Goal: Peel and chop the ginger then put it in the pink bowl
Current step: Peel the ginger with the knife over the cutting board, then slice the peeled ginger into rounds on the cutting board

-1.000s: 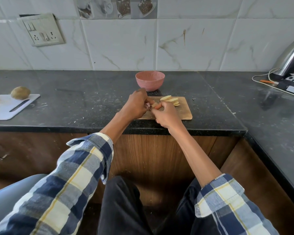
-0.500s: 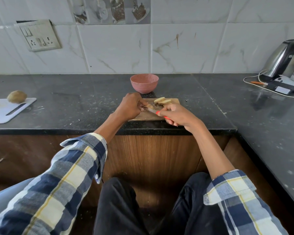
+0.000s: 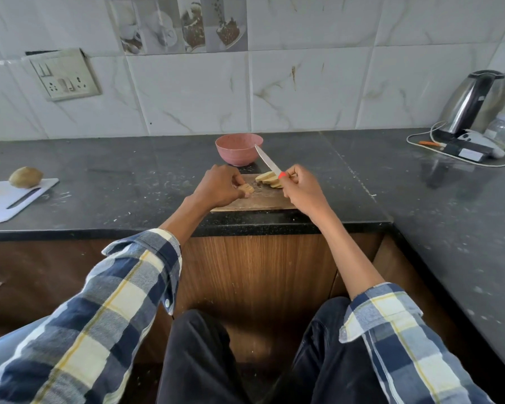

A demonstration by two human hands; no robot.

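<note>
On wooden board [image 3: 254,201], L hand [image 3: 220,186] pinches ginger piece [image 3: 246,188]; R hand [image 3: 302,188] grips knife [image 3: 267,160], tip toward pink bowl [image 3: 238,148].

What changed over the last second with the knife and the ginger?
The right hand lifted the knife off the ginger piece; its blade now points up and away toward the pink bowl. The left hand still pins that piece on the wooden board. The slices and bowl stayed put.
</note>
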